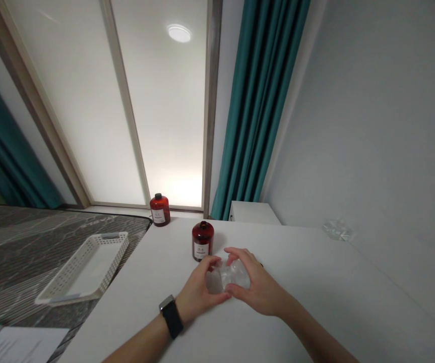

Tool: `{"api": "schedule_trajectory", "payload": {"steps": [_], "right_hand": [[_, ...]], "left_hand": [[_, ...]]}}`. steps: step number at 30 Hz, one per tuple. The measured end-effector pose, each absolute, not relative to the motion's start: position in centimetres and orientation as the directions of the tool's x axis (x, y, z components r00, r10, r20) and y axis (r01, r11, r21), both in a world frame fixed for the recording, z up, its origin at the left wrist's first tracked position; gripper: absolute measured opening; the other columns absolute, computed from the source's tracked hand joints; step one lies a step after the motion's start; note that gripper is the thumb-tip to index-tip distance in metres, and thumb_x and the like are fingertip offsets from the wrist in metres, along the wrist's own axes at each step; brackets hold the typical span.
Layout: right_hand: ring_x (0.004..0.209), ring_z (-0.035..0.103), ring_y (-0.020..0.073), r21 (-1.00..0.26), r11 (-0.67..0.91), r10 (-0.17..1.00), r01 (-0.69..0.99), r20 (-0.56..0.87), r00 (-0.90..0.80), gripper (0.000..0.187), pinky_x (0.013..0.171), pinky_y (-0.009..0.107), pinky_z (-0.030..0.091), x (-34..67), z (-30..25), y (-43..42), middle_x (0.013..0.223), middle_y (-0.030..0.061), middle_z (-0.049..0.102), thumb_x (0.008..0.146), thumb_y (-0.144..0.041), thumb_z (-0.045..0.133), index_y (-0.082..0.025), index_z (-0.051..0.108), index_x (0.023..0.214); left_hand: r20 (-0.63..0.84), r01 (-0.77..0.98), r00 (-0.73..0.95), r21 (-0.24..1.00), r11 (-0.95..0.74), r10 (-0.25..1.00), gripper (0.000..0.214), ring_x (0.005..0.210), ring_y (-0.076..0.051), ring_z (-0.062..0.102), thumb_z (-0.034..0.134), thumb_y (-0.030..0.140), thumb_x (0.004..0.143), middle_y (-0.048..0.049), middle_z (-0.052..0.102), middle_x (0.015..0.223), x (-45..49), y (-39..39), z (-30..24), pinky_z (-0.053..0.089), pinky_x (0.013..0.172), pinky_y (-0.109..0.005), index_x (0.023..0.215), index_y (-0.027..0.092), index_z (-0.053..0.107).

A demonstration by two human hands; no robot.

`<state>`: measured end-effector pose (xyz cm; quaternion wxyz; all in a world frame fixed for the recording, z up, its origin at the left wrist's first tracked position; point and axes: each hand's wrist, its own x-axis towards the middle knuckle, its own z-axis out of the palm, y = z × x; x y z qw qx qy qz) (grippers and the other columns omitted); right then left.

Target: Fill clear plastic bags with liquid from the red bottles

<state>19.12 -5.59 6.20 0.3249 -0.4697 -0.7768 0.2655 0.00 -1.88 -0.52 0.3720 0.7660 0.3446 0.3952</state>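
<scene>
The left hand and right hand press in from either side around a crumpled clear plastic bag on the white worktop, just beside a dark red labelled bottle.

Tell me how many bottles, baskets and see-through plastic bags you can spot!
Dark red bottles: 2
White plastic basket: 1
Clear plastic bags: 2
Total: 5
</scene>
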Motion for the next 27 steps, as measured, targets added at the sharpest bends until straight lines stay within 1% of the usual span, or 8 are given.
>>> {"api": "schedule_trajectory", "payload": {"steps": [2, 6, 8, 13, 17, 21, 25, 27], "right_hand": [[0.110, 0.051, 0.0239, -0.717, 0.428, 0.900, 0.550, 0.277, -0.337, 0.061, 0.101, 0.043, 0.038, 18.9, 6.1, -5.5, 0.114, 0.0056, 0.057, 0.076, -0.012, 0.068, -0.025, 0.045, 0.131], [0.105, 0.053, 0.0240, -0.691, 0.420, 0.907, 0.589, 0.305, -0.290, 0.045, 0.097, 0.043, 0.040, 18.9, 5.5, -4.8, 0.107, 0.0057, 0.057, 0.080, -0.010, 0.062, -0.023, 0.053, 0.122], [0.105, 0.053, 0.0238, -0.704, 0.403, 0.915, 0.585, 0.285, -0.287, 0.046, 0.097, 0.043, 0.041, 19.3, 5.2, -4.4, 0.107, 0.0055, 0.057, 0.080, -0.011, 0.061, -0.023, 0.052, 0.124], [0.112, 0.052, 0.0227, -0.733, 0.409, 0.907, 0.544, 0.258, -0.334, 0.057, 0.103, 0.044, 0.038, 20.5, 5.1, -4.2, 0.115, 0.0056, 0.055, 0.082, -0.012, 0.058, -0.026, 0.042, 0.135], [0.111, 0.051, 0.0226, -0.722, 0.430, 0.897, 0.543, 0.271, -0.350, 0.057, 0.103, 0.043, 0.039, 20.5, 5.6, -4.6, 0.113, 0.0055, 0.052, 0.080, -0.011, 0.060, -0.025, 0.044, 0.133], [0.112, 0.049, 0.0242, -0.726, 0.374, 0.924, 0.577, 0.240, -0.297, 0.064, 0.102, 0.044, 0.040, 20.0, 5.9, -4.7, 0.117, 0.0056, 0.048, 0.076, -0.016, 0.069, -0.028, 0.044, 0.135], [0.110, 0.049, 0.0240, -0.722, 0.346, 0.938, 0.599, 0.252, -0.239, 0.068, 0.103, 0.045, 0.039, 20.4, 5.8, -4.3, 0.112, 0.0052, 0.047, 0.076, -0.018, 0.071, -0.026, 0.041, 0.137], [0.107, 0.050, 0.0236, -0.723, 0.356, 0.935, 0.592, 0.267, -0.235, 0.066, 0.103, 0.046, 0.039, 20.8, 5.5, -4.2, 0.109, 0.0044, 0.048, 0.078, -0.019, 0.069, -0.026, 0.040, 0.137]], "left_hand": [[0.353, 0.231, 0.449, 0.842, -0.488, 0.821, 0.062, 0.104, -0.028, 0.059, 0.079, 0.021, 0.066, -0.0104, 0.061, 0.117, 0.0, -1.8, -0.6, 0.048, 0.094, -0.044, 0.120, 0.018, 0.048], [0.338, 0.203, 0.460, 0.861, -0.467, 0.822, 0.067, 0.107, -0.028, 0.059, 0.082, 0.020, 0.063, -0.0112, 0.060, 0.120, -0.2, -1.6, -0.8, 0.047, 0.097, -0.045, 0.121, 0.018, 0.048], [0.326, 0.184, 0.464, 0.874, -0.449, 0.824, 0.067, 0.109, -0.028, 0.059, 0.083, 0.020, 0.063, -0.0116, 0.060, 0.122, -0.3, -1.5, -0.9, 0.047, 0.099, -0.046, 0.121, 0.019, 0.048], [0.301, 0.122, 0.481, 0.907, -0.403, 0.823, 0.068, 0.113, -0.029, 0.058, 0.083, 0.020, 0.064, -0.0128, 0.058, 0.125, -0.4, -1.2, -1.3, 0.047, 0.101, -0.046, 0.122, 0.019, 0.048], [0.291, 0.123, 0.481, 0.912, -0.392, 0.827, 0.068, 0.113, -0.028, 0.059, 0.083, 0.019, 0.064, -0.0125, 0.058, 0.125, -0.3, -1.4, -1.1, 0.046, 0.102, -0.048, 0.122, 0.020, 0.048], [0.323, 0.117, 0.498, 0.894, -0.431, 0.805, 0.069, 0.114, -0.029, 0.058, 0.084, 0.021, 0.064, -0.0120, 0.058, 0.124, -0.2, -1.6, -0.8, 0.047, 0.102, -0.048, 0.122, 0.020, 0.049], [0.320, 0.131, 0.473, 0.896, -0.424, 0.821, 0.068, 0.114, -0.029, 0.058, 0.084, 0.020, 0.064, -0.0122, 0.058, 0.125, -0.4, -1.5, -0.8, 0.047, 0.102, -0.049, 0.122, 0.020, 0.048], [0.313, 0.131, 0.469, 0.900, -0.415, 0.826, 0.067, 0.115, -0.029, 0.058, 0.084, 0.020, 0.064, -0.0126, 0.058, 0.126, -0.4, -1.4, -0.8, 0.047, 0.102, -0.049, 0.122, 0.020, 0.048]]}}
